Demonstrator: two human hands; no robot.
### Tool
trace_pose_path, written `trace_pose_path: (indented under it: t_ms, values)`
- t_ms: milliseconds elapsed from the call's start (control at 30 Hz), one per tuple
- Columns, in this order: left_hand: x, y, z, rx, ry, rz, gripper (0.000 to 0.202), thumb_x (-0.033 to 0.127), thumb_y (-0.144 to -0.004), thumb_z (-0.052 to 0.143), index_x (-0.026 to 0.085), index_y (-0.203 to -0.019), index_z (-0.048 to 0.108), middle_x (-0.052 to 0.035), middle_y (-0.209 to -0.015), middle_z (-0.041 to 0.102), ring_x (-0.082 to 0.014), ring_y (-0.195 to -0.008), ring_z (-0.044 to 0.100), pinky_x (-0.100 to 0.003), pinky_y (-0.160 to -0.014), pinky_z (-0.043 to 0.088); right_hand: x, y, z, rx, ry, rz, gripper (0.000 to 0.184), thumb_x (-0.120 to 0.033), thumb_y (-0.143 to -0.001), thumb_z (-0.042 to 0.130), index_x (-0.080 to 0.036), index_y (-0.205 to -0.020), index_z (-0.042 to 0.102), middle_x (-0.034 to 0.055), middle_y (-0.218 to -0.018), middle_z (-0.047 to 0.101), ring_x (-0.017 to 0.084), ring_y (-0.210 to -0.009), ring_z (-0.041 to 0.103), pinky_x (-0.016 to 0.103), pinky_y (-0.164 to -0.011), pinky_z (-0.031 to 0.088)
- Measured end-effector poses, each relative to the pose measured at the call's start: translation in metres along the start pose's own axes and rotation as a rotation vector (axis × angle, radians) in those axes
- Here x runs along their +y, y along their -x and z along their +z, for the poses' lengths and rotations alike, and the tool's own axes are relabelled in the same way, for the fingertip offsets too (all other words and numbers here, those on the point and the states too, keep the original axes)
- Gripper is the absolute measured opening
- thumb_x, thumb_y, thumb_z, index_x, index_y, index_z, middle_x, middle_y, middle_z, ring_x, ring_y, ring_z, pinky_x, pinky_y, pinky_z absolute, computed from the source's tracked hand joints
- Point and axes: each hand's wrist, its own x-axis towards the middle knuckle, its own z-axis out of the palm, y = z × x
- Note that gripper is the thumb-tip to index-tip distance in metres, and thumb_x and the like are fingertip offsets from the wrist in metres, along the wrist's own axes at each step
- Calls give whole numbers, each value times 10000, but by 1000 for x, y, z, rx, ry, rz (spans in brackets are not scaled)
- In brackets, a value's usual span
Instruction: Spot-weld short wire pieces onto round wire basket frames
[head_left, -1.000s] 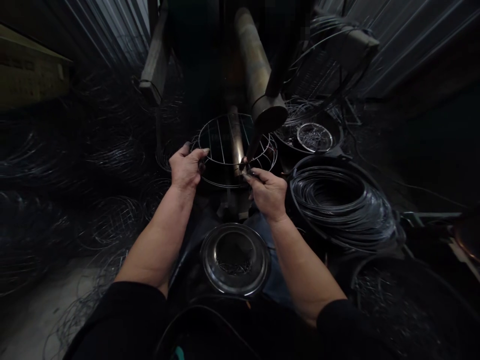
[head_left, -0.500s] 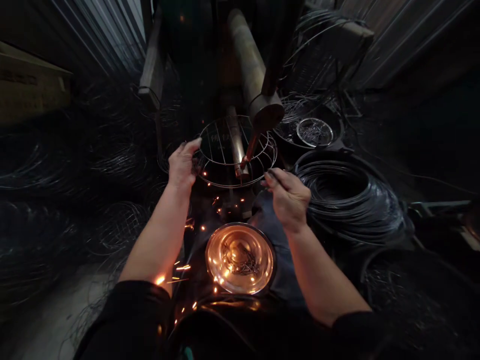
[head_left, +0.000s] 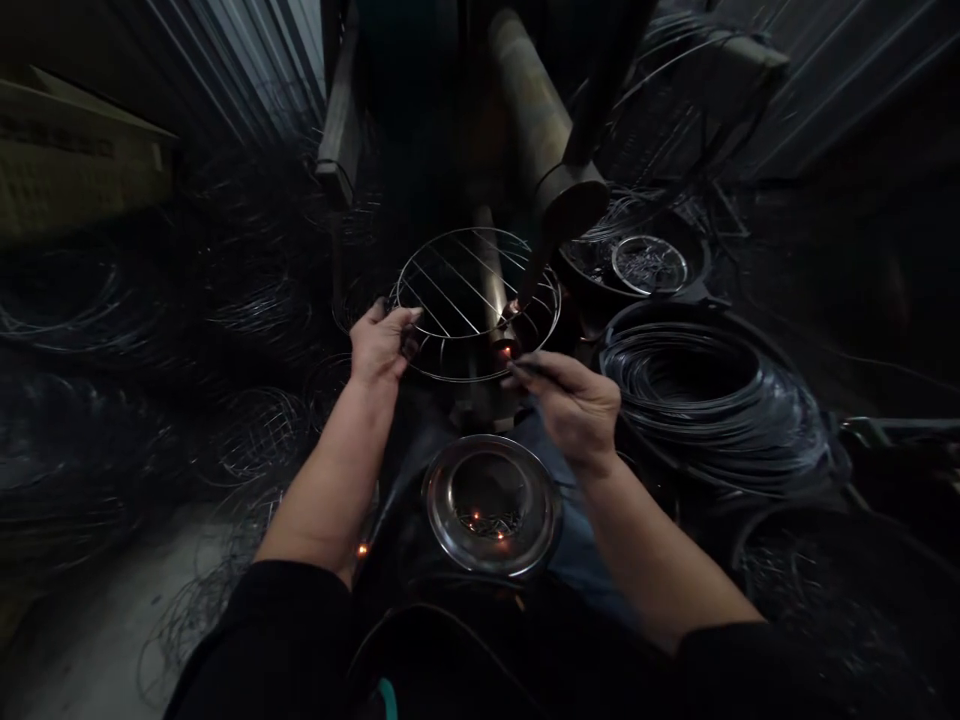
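Note:
My left hand (head_left: 377, 343) is closed around the left side of a round wire rack (head_left: 448, 298), which has two rings and straight cross wires. The rack sits around a metal post (head_left: 491, 275), with a slanted copper-tipped welding arm (head_left: 513, 307) coming down onto its front end. A small orange glow shows just below the post's end. My right hand (head_left: 574, 405) is pinched close to that glow, near the lower ring; whatever is between its fingertips is too small and dark to make out. Below the hands, a shiny steel bowl (head_left: 439, 520) holds short wire pieces.
A large coil of wire (head_left: 690, 420) lies in a tub at the right. Behind it, a small dish (head_left: 651, 265) of short pieces rests in a dark basin. A thick metal cylinder (head_left: 532, 110) hangs above. Wire racks (head_left: 259, 435) and a cardboard box (head_left: 82, 160) are at the left.
The bright sparks have mostly died away and the bowl has lost its orange glow. The rack has turned, its cross wires now slanting. My right hand has come nearer the post's end.

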Motion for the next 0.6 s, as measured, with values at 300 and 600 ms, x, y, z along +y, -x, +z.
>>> trace_pose_path:
  t_ms: [300, 600]
  values:
    - [-6, 24, 9, -12, 7, 165, 700, 126, -542, 758, 147, -1221, 588, 32, -721, 589, -68, -524, 514, -182, -404, 328, 8, -17, 12, -24, 241, 117, 165, -281, -763, 650, -169, -859, 725, -8, -626, 647, 134, -497, 614, 248, -485, 489]
    - [-9, 21, 10, 16, -6, 195, 522, 167, -527, 763, 142, -1035, 646, 38, -733, 543, -62, -532, 506, -174, -393, 332, 9, -26, 1, -173, 296, 115, 151, -261, -745, 632, -156, -816, 713, -4, -597, 636, 134, -489, 614, 232, -487, 487]
